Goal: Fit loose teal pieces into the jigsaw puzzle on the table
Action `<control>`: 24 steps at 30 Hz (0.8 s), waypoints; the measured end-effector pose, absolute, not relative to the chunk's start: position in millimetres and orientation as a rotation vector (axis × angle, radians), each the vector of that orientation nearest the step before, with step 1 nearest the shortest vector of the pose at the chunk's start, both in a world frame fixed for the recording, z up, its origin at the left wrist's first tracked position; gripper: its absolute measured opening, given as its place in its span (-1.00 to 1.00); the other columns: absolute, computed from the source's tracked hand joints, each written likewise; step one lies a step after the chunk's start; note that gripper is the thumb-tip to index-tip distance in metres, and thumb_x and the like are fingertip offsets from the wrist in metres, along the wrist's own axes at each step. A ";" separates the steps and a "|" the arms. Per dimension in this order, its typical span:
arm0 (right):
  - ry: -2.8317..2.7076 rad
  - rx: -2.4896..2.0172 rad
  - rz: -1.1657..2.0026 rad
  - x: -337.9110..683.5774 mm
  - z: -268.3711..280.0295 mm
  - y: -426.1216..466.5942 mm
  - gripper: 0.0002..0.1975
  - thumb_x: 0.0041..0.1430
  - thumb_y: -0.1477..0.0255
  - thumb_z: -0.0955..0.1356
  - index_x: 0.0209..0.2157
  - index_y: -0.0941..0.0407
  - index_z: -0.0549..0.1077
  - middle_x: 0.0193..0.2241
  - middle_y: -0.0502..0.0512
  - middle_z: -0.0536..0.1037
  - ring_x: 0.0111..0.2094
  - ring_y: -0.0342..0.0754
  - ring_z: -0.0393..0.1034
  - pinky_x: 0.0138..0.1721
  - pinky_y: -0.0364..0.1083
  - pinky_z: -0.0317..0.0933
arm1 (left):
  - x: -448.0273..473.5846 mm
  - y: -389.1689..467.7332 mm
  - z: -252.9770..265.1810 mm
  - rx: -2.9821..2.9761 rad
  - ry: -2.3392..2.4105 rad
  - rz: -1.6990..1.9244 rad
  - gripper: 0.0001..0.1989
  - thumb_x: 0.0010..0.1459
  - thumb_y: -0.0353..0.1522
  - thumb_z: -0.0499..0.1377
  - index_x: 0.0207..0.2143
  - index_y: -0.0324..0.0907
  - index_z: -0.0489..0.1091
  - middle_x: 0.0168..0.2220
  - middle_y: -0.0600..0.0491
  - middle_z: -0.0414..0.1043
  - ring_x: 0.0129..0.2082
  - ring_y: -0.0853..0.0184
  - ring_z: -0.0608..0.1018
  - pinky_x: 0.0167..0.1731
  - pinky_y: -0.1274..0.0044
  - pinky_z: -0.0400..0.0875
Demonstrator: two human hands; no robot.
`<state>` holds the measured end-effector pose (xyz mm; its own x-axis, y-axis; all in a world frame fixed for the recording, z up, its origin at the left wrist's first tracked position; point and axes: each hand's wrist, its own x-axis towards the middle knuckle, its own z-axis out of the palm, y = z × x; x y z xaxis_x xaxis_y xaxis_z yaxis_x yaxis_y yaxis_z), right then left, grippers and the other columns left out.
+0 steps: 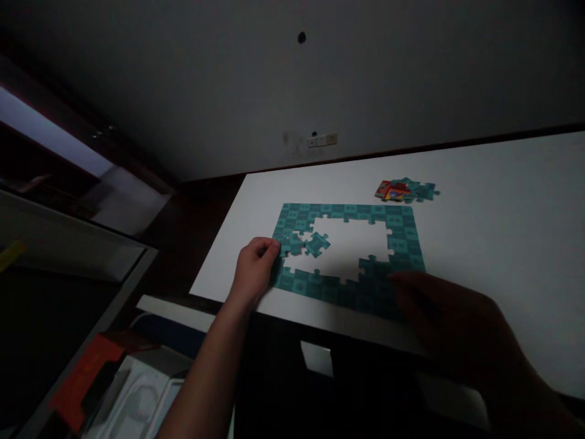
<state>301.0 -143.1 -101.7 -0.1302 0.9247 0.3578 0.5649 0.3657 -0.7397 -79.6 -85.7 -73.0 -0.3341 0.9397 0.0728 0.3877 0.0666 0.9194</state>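
A teal checkered jigsaw puzzle lies flat on the white table, its border joined around an open middle. Inside the left part sits a loose teal puzzle piece, tilted and close to other pieces by the border. My left hand is closed, thumb and forefinger pressed together at the puzzle's left edge; whatever is between them is hidden. In deep shadow, my right hand has curled fingers over the lower right corner of the border. I cannot make out anything in its grip.
A small pile of red and teal puzzle pieces lies behind the puzzle on the white table. The wall with sockets runs along the back. At lower left stand an open white box and an orange box.
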 end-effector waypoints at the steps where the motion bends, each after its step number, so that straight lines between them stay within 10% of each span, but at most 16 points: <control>1: -1.843 -1.259 0.473 297.3 -99.9 -142.9 -0.80 0.52 0.30 0.49 0.00 -0.30 0.79 -0.15 0.03 0.96 -0.30 0.44 0.91 -0.37 0.35 0.78 | -79.7 -81.3 -70.3 1.329 1.782 1.179 -0.72 0.29 0.05 0.60 -0.37 0.17 0.82 -0.28 -0.06 0.71 -0.15 -0.12 0.71 -0.05 0.06 0.63; 11: -2.114 -1.136 0.210 282.1 -88.7 -147.0 -0.71 0.55 0.44 0.34 -0.27 -0.15 0.61 -0.18 0.25 0.93 -0.41 0.37 0.87 -0.64 0.20 0.61 | -82.1 -44.9 -62.9 1.756 1.861 0.923 -0.68 0.27 -0.04 0.53 -0.51 0.10 0.70 -0.26 -0.13 0.69 -0.13 -0.13 0.65 0.13 -0.01 0.55; 24: -2.134 -1.218 0.184 283.8 -90.4 -147.1 -0.64 0.63 0.42 0.33 -0.31 -0.14 0.60 -0.16 0.27 0.94 -0.37 0.38 0.89 -0.59 0.22 0.58 | -87.6 -16.3 -31.7 2.131 1.736 0.249 -0.66 0.53 -0.14 0.52 -0.34 -0.01 0.66 -0.18 -0.09 0.57 -0.22 0.04 0.62 -0.15 0.28 0.46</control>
<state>283.8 -147.1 -90.4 -0.3443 0.8083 0.4775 0.7149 0.5554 -0.4248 -87.6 -16.3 -31.7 0.2212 0.9701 -0.1002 0.9028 -0.1648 0.3971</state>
